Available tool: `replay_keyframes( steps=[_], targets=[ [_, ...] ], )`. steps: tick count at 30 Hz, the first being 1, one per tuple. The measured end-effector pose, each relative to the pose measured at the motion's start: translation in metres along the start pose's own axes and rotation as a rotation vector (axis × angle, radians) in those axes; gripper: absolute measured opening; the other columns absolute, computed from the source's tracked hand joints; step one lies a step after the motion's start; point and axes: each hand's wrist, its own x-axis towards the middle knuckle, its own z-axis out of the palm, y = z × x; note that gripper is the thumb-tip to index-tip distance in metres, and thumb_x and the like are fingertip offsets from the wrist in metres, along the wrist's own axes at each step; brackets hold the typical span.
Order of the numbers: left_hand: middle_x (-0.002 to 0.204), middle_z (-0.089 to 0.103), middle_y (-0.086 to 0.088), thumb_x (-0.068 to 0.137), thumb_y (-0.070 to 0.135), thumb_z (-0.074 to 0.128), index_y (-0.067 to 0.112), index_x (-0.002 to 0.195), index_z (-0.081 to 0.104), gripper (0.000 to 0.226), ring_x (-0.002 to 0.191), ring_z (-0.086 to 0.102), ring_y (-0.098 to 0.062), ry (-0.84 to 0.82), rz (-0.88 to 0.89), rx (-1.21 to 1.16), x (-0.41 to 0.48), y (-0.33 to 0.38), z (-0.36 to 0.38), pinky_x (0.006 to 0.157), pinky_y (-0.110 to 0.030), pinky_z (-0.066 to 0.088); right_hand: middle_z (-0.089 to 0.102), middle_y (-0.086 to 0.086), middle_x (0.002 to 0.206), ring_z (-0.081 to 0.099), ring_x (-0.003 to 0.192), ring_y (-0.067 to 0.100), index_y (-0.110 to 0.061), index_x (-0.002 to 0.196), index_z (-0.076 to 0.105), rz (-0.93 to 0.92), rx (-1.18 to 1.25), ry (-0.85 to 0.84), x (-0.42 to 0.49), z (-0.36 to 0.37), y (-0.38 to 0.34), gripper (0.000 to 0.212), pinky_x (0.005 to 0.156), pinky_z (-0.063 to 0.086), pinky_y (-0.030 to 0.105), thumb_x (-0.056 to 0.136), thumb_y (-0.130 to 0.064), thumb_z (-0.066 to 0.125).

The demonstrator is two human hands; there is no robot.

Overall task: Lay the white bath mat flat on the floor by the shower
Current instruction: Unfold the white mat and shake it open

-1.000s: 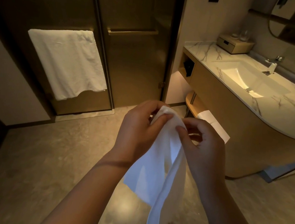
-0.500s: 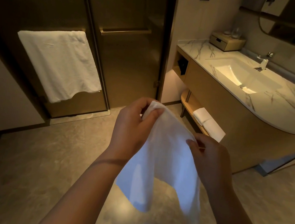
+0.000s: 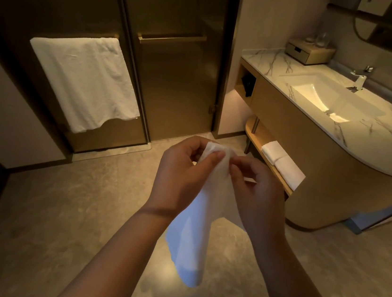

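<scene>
Dimly lit, the room showed me a bare stone floor (image 3: pixel 63 218) stretching to the dark glass shower door (image 3: pixel 174 71), where a towel (image 3: pixel 84 80) hung on a rail. My left hand (image 3: pixel 179 178) and right hand (image 3: pixel 256 195) each kept a pinching grip on the top edge of the white bath mat (image 3: pixel 194 234), which dangled above the floor. A marble table (image 3: pixel 375 145) with a sink (image 3: pixel 329 98) stood at right.
</scene>
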Motion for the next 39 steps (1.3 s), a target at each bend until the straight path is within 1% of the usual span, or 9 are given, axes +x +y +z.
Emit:
replay_keyframes(
  steps=[3, 6, 14, 21, 25, 31, 34, 37, 39],
  targets=[
    [0.083, 0.072, 0.009, 0.085, 0.028, 0.067, 0.027, 0.090, 0.072, 0.007, 0.081, 0.067, -0.008, 0.009, -0.046, -0.074, -0.001, -0.002, -0.001, 0.070, -0.028, 0.057, 0.068, -0.017, 0.095, 0.062, 0.089, -0.004, -0.025, 0.105, 0.067, 0.016, 0.210, -0.042, -0.002, 0.003, -0.007, 0.017, 0.067, 0.046, 0.006, 0.089, -0.025, 0.061],
    [0.083, 0.074, 0.009, 0.085, 0.026, 0.068, 0.022, 0.093, 0.074, 0.011, 0.080, 0.069, -0.008, 0.022, -0.075, -0.136, -0.001, -0.003, 0.001, 0.069, -0.025, 0.056, 0.068, -0.019, 0.096, 0.064, 0.091, -0.003, -0.027, 0.105, 0.066, 0.032, 0.311, -0.053, -0.002, 0.004, -0.009, 0.018, 0.069, 0.047, 0.007, 0.086, -0.027, 0.065],
    [0.085, 0.075, 0.006, 0.083, 0.024, 0.071, 0.018, 0.094, 0.076, 0.014, 0.082, 0.070, -0.007, -0.021, -0.164, -0.197, 0.000, -0.005, 0.008, 0.069, -0.020, 0.054, 0.068, -0.014, 0.088, 0.063, 0.085, 0.000, -0.026, 0.093, 0.069, 0.027, 0.277, 0.014, 0.003, 0.002, -0.005, 0.011, 0.068, 0.047, 0.007, 0.083, -0.023, 0.069],
    [0.093, 0.075, 0.005, 0.087, 0.026, 0.067, 0.019, 0.100, 0.075, 0.017, 0.093, 0.069, -0.011, -0.068, -0.161, -0.196, 0.001, 0.001, 0.008, 0.084, -0.034, 0.055, 0.069, -0.015, 0.090, 0.063, 0.086, -0.002, -0.022, 0.096, 0.070, 0.008, 0.300, 0.062, 0.004, 0.003, -0.007, 0.016, 0.067, 0.046, 0.005, 0.084, -0.012, 0.068],
    [0.101, 0.074, 0.011, 0.091, 0.033, 0.058, 0.027, 0.106, 0.073, 0.022, 0.101, 0.065, -0.004, -0.147, -0.145, -0.208, -0.001, 0.006, 0.006, 0.087, -0.026, 0.051, 0.070, -0.014, 0.091, 0.065, 0.087, 0.000, -0.021, 0.100, 0.071, -0.009, 0.283, 0.037, 0.008, -0.001, -0.008, 0.015, 0.067, 0.047, 0.007, 0.085, -0.025, 0.068],
    [0.102, 0.074, 0.006, 0.088, 0.041, 0.047, 0.030, 0.103, 0.074, 0.032, 0.103, 0.066, -0.010, -0.212, -0.192, -0.288, -0.003, 0.007, 0.005, 0.096, -0.042, 0.049, 0.070, -0.015, 0.089, 0.065, 0.087, -0.002, -0.024, 0.097, 0.071, 0.020, 0.277, 0.041, 0.008, -0.001, -0.008, 0.022, 0.068, 0.046, 0.005, 0.082, -0.039, 0.067],
    [0.103, 0.074, 0.006, 0.089, 0.041, 0.056, 0.029, 0.103, 0.074, 0.026, 0.105, 0.065, -0.010, -0.198, -0.192, -0.301, -0.002, 0.004, 0.006, 0.095, -0.038, 0.049, 0.071, -0.016, 0.085, 0.066, 0.085, -0.001, -0.028, 0.094, 0.071, 0.039, 0.307, 0.029, 0.010, -0.002, -0.007, 0.018, 0.068, 0.048, 0.008, 0.081, -0.040, 0.068],
    [0.104, 0.073, 0.014, 0.085, 0.032, 0.065, 0.028, 0.105, 0.073, 0.021, 0.104, 0.064, -0.001, -0.152, -0.188, -0.290, 0.000, -0.002, 0.008, 0.088, -0.020, 0.050, 0.070, -0.015, 0.086, 0.066, 0.084, -0.001, -0.027, 0.096, 0.071, 0.030, 0.277, 0.000, 0.012, -0.002, -0.007, 0.017, 0.067, 0.050, 0.010, 0.083, -0.038, 0.065],
    [0.101, 0.073, 0.014, 0.085, 0.023, 0.068, 0.024, 0.104, 0.073, 0.020, 0.101, 0.065, 0.000, -0.121, -0.197, -0.294, 0.001, -0.006, 0.010, 0.085, -0.017, 0.051, 0.070, -0.016, 0.084, 0.065, 0.083, -0.002, -0.028, 0.095, 0.071, 0.024, 0.249, 0.002, 0.012, -0.001, -0.006, 0.015, 0.067, 0.049, 0.010, 0.086, -0.036, 0.063]
  ],
)
